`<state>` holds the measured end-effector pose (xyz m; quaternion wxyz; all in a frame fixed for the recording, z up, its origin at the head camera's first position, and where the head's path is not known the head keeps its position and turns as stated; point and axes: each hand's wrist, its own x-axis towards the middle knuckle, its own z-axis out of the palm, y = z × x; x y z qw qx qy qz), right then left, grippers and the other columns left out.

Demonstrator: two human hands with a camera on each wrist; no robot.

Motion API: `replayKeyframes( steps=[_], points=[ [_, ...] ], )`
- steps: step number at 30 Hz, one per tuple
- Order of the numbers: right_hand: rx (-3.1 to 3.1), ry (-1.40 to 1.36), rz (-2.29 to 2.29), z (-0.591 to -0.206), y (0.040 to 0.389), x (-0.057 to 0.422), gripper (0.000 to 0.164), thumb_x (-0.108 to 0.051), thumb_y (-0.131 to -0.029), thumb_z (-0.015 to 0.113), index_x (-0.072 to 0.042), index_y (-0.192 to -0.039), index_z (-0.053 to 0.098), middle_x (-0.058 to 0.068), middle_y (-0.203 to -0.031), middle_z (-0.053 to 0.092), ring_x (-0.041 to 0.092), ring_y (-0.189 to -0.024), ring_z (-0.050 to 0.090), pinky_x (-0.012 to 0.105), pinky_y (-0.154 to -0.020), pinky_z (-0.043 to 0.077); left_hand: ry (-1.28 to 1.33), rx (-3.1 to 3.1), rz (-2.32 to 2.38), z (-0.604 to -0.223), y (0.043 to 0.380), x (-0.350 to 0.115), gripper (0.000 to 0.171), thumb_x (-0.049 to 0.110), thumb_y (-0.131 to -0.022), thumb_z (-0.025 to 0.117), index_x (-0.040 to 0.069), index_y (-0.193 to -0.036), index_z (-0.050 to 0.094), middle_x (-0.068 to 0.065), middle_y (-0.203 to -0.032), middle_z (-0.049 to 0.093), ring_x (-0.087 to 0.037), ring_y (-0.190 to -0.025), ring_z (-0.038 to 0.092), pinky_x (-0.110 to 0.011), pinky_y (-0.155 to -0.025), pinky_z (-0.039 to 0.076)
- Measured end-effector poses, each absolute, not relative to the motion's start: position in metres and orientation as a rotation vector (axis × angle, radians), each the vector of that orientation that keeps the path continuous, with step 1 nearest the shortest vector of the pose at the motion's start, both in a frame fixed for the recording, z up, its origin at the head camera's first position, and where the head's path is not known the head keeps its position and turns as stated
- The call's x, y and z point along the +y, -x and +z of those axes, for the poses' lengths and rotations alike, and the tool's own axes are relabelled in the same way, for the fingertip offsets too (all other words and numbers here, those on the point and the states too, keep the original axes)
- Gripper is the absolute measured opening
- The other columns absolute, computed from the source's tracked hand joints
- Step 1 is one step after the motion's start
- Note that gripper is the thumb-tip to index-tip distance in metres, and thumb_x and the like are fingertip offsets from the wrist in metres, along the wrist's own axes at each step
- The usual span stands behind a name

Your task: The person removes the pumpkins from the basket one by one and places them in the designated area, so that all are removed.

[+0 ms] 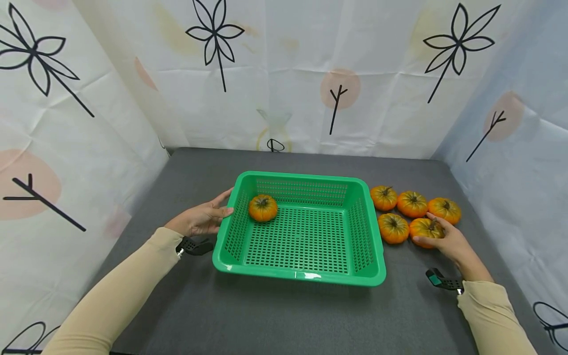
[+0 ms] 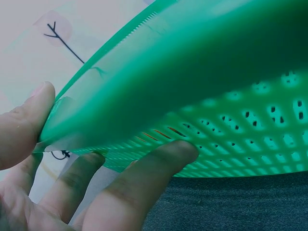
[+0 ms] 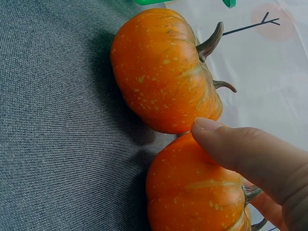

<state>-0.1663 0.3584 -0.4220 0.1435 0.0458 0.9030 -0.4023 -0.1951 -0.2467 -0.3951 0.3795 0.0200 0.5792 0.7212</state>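
Observation:
A green plastic basket [image 1: 298, 279] with perforated walls stands in the middle of the grey table. One small orange pumpkin [image 1: 263, 208] sits inside it, toward the back left. My left hand [image 1: 201, 217] holds the basket's left side; in the left wrist view, its thumb [image 2: 36, 115] is at the rim and the fingers lie under it against the slotted wall. To the right of the basket, my right hand [image 1: 450, 241] grips the front right pumpkin [image 1: 421, 228] of a group, thumb on its near side and fingers on the far side. The right wrist view shows this pumpkin [image 3: 192, 192] close up.
Beside the gripped pumpkin is another front pumpkin [image 1: 393, 229]. Behind them, a back row holds a left pumpkin [image 1: 383, 198], a middle pumpkin [image 1: 412, 203] and a right pumpkin [image 1: 445, 210]. Patterned white cloth [image 1: 288, 64] encloses the grey table [image 1: 284, 320] at the back and sides.

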Motion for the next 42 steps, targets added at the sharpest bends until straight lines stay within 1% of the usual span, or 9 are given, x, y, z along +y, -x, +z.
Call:
replayKeyframes(
  steps=[12, 20, 23, 28, 29, 32, 34, 36, 42],
  points=[
    [2.651, -0.143, -1.183, -0.417, 0.162, 0.363, 0.096, -0.04, -0.092, 0.066, -0.001, -0.155, 0.004, 0.04, -0.152, 0.01, 0.061, -0.134, 0.012, 0.075, -0.103, 0.022, -0.054, 1.447, 1.856, -0.395, 0.196, -0.247, 0.08, 0.011, -0.103, 0.048, 0.044, -0.153, -0.006, -0.018, -0.161, 0.004, -0.022, -0.102, 0.067, -0.042, -0.087, 0.058],
    [2.65, -0.154, -1.278, -0.397, 0.159, 0.359, 0.094, -0.04, -0.095, 0.061, -0.005, -0.155, -0.003, 0.036, -0.155, 0.002, 0.06, -0.136, 0.013, 0.076, -0.1, 0.026, -0.059, 1.44, 1.861, -0.395, 0.197, -0.247, 0.08, 0.011, -0.103, 0.047, 0.045, -0.153, -0.005, -0.017, -0.162, 0.003, -0.021, -0.101, 0.068, -0.04, -0.085, 0.059],
    [2.666, -0.137, -1.328, -0.389, 0.159, 0.353, 0.091, -0.041, -0.096, 0.059, -0.009, -0.156, -0.001, 0.032, -0.157, 0.0, 0.058, -0.137, 0.012, 0.076, -0.1, 0.026, -0.06, 1.446, 1.857, -0.395, 0.197, -0.247, 0.08, 0.011, -0.103, 0.048, 0.045, -0.153, -0.005, -0.018, -0.162, 0.004, -0.021, -0.101, 0.068, -0.04, -0.085, 0.059],
    [2.704, -0.136, -1.46, -0.377, 0.159, 0.339, 0.084, -0.041, -0.095, 0.062, -0.027, -0.157, 0.008, 0.021, -0.161, 0.006, 0.048, -0.143, 0.013, 0.072, -0.105, 0.026, -0.06, 1.456, 1.853, -0.395, 0.197, -0.247, 0.08, 0.012, -0.103, 0.048, 0.045, -0.153, -0.005, -0.018, -0.161, 0.004, -0.021, -0.101, 0.068, -0.041, -0.087, 0.058],
    [2.716, -0.135, -1.484, -0.374, 0.159, 0.336, 0.082, -0.041, -0.094, 0.062, -0.03, -0.157, 0.011, 0.017, -0.162, 0.008, 0.045, -0.144, 0.015, 0.07, -0.107, 0.026, -0.058, 1.457, 1.852, -0.395, 0.197, -0.247, 0.08, 0.012, -0.103, 0.048, 0.045, -0.153, -0.006, -0.018, -0.161, 0.004, -0.021, -0.101, 0.068, -0.041, -0.087, 0.058],
    [2.786, -0.103, -1.501, -0.366, 0.159, 0.325, 0.076, -0.038, -0.094, 0.063, -0.033, -0.155, 0.019, 0.007, -0.161, 0.019, 0.035, -0.144, 0.024, 0.038, -0.111, 0.04, -0.053, 1.458, 1.851, -0.395, 0.197, -0.246, 0.08, 0.012, -0.103, 0.047, 0.045, -0.153, -0.006, -0.017, -0.162, 0.004, -0.021, -0.101, 0.068, -0.041, -0.086, 0.059],
    [2.835, -0.063, -1.522, -0.361, 0.16, 0.316, 0.072, -0.034, -0.094, 0.064, -0.032, -0.154, 0.025, 0.004, -0.158, 0.026, 0.029, -0.143, 0.031, 0.015, -0.099, 0.045, -0.05, 1.463, 1.849, -0.395, 0.197, -0.246, 0.08, 0.012, -0.103, 0.047, 0.045, -0.153, -0.006, -0.017, -0.162, 0.003, -0.021, -0.101, 0.068, -0.041, -0.086, 0.059],
    [2.875, -0.012, -1.555, -0.356, 0.161, 0.308, 0.068, -0.029, -0.094, 0.065, -0.029, -0.153, 0.029, 0.004, -0.155, 0.032, 0.022, -0.139, 0.039, 0.001, -0.083, 0.044, -0.049, 1.47, 1.845, -0.395, 0.197, -0.246, 0.08, 0.012, -0.103, 0.047, 0.045, -0.153, -0.006, -0.016, -0.162, 0.003, -0.021, -0.101, 0.067, -0.04, -0.085, 0.059],
    [2.817, 0.201, -1.795, -0.342, 0.169, 0.277, 0.063, -0.013, -0.093, 0.066, -0.02, -0.149, 0.038, 0.002, -0.145, 0.042, 0.008, -0.126, 0.049, 0.002, -0.086, 0.046, -0.048, 1.484, 1.84, -0.395, 0.196, -0.246, 0.081, 0.013, -0.103, 0.047, 0.046, -0.153, -0.007, -0.015, -0.162, 0.001, -0.023, -0.108, 0.065, -0.04, -0.086, 0.059]
  ],
)
